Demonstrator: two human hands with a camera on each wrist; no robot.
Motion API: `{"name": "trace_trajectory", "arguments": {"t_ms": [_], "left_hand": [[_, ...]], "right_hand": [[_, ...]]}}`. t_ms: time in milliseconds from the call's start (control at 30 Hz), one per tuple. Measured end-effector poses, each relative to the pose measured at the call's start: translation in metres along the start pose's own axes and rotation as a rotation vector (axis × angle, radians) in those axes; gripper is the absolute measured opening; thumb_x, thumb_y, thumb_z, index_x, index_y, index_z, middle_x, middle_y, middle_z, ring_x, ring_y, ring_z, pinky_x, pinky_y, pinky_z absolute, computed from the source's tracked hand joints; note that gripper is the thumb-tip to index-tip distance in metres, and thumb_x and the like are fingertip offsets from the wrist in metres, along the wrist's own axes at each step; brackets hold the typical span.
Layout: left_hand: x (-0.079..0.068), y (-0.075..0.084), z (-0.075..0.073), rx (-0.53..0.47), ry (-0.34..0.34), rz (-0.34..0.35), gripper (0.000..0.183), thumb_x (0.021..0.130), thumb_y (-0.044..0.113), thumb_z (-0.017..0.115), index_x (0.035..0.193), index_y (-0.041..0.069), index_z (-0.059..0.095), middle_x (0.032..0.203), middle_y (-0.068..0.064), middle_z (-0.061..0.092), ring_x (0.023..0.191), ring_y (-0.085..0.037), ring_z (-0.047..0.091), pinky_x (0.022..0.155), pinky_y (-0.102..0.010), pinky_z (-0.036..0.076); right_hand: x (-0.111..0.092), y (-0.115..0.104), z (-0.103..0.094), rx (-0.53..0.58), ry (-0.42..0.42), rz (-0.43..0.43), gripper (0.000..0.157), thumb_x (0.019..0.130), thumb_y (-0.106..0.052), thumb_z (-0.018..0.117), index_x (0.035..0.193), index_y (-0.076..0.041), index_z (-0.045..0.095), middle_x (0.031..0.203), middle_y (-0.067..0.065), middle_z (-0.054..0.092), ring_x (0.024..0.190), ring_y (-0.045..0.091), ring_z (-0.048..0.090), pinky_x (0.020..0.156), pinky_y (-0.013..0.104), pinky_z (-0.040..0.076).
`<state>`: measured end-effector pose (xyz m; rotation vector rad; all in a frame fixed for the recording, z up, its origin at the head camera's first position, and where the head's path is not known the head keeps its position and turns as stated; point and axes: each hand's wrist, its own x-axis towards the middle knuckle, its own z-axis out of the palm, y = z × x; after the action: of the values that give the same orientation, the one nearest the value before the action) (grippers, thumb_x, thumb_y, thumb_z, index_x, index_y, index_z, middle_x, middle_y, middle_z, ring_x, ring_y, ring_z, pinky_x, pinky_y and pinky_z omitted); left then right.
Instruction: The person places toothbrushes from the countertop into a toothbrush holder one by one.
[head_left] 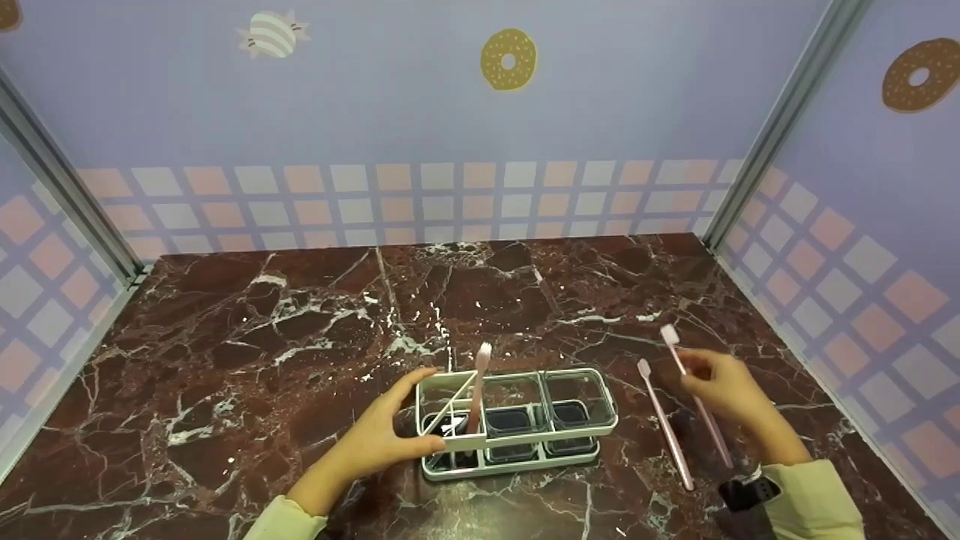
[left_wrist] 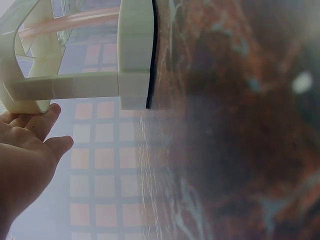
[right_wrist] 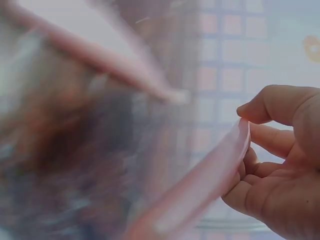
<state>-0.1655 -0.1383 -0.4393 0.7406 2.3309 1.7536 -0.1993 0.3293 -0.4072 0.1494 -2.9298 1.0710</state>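
A two-tier white toothbrush holder (head_left: 517,442) stands on the table, with clear cup-like sections in its middle and right. One pink toothbrush (head_left: 476,397) leans upright in its left compartment. My left hand (head_left: 379,435) grips the holder's upper left end, thumb at the front and fingers behind; the left wrist view shows fingertips against the white frame (left_wrist: 70,86). On the right, my right hand (head_left: 724,386) pinches a second pink toothbrush (right_wrist: 200,180) by its neck, below the white bristles. Left of that hand a third pink toothbrush (head_left: 666,427) lies on the table.
The dark red marbled table (head_left: 262,360) carries white veins and specks. A patterned back wall (head_left: 420,112) and side panels close it in, joined by metal corner posts (head_left: 780,120). A black wrist strap (head_left: 750,491) sits at the right sleeve.
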Motion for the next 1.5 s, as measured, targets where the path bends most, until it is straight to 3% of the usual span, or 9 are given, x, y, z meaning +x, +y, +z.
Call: {"name": "trace_trajectory", "arguments": {"t_ms": [267, 567, 833, 933, 1133, 1267, 1500], "left_hand": [[0.0, 0.001, 0.0, -0.004, 0.006, -0.035, 0.09, 0.073, 0.025, 0.083, 0.147, 0.014, 0.034, 0.127, -0.023, 0.055, 0.104, -0.036, 0.059, 0.091, -0.051, 0.047], [0.0, 0.0, -0.001, 0.006, 0.005, -0.006, 0.091, 0.074, 0.024, 0.082, 0.147, 0.007, 0.033, 0.129, -0.023, 0.054, 0.108, -0.039, 0.057, 0.093, -0.052, 0.045], [-0.002, 0.0, -0.001, 0.096, 0.026, -0.011, 0.087, 0.074, 0.028, 0.082, 0.146, 0.01, 0.036, 0.135, -0.016, 0.052, 0.119, -0.042, 0.05, 0.103, -0.062, 0.034], [-0.002, 0.001, -0.001, 0.103, 0.033, -0.016, 0.088, 0.073, 0.029, 0.082, 0.146, 0.01, 0.036, 0.137, -0.014, 0.051, 0.122, -0.042, 0.047, 0.105, -0.064, 0.031], [-0.001, 0.001, 0.0, 0.055, 0.013, -0.013, 0.087, 0.074, 0.026, 0.082, 0.146, 0.012, 0.036, 0.131, -0.021, 0.053, 0.11, -0.04, 0.055, 0.098, -0.057, 0.041], [-0.001, 0.001, -0.001, 0.062, 0.017, -0.013, 0.087, 0.074, 0.026, 0.082, 0.146, 0.012, 0.036, 0.132, -0.019, 0.053, 0.112, -0.041, 0.054, 0.1, -0.058, 0.039], [-0.001, 0.001, -0.001, 0.07, 0.024, -0.011, 0.087, 0.074, 0.026, 0.082, 0.146, 0.012, 0.036, 0.135, -0.017, 0.052, 0.118, -0.042, 0.051, 0.102, -0.061, 0.035]], "right_hand": [[-0.003, -0.06, -0.012, 0.069, 0.127, -0.11, 0.034, 0.086, 0.0, 0.059, 0.12, 0.005, 0.061, 0.087, 0.011, 0.061, 0.068, 0.008, 0.052, 0.058, 0.02, 0.047], [-0.005, -0.116, -0.001, 0.213, 0.19, -0.206, 0.027, 0.085, 0.006, 0.059, 0.112, 0.005, 0.062, 0.087, 0.011, 0.06, 0.069, 0.009, 0.055, 0.061, 0.018, 0.05], [-0.012, -0.166, 0.018, 0.451, 0.202, -0.285, 0.021, 0.084, 0.013, 0.057, 0.105, 0.008, 0.059, 0.085, 0.011, 0.058, 0.07, 0.016, 0.056, 0.062, 0.021, 0.052], [-0.017, -0.184, 0.028, 0.503, 0.2, -0.369, 0.021, 0.082, 0.015, 0.055, 0.102, 0.009, 0.057, 0.084, 0.009, 0.058, 0.07, 0.016, 0.055, 0.062, 0.021, 0.052], [-0.027, -0.211, 0.048, 0.551, 0.199, -0.596, 0.022, 0.078, 0.018, 0.056, 0.099, 0.011, 0.055, 0.086, 0.013, 0.058, 0.072, 0.013, 0.057, 0.065, 0.023, 0.054], [-0.031, -0.224, 0.059, 0.567, 0.189, -0.738, 0.021, 0.077, 0.02, 0.056, 0.096, 0.011, 0.054, 0.086, 0.013, 0.058, 0.072, 0.01, 0.055, 0.062, 0.022, 0.054], [-0.032, -0.236, 0.075, 0.603, 0.173, -0.897, 0.021, 0.077, 0.02, 0.058, 0.094, 0.007, 0.054, 0.084, 0.015, 0.057, 0.071, 0.013, 0.057, 0.059, 0.025, 0.054]]}}
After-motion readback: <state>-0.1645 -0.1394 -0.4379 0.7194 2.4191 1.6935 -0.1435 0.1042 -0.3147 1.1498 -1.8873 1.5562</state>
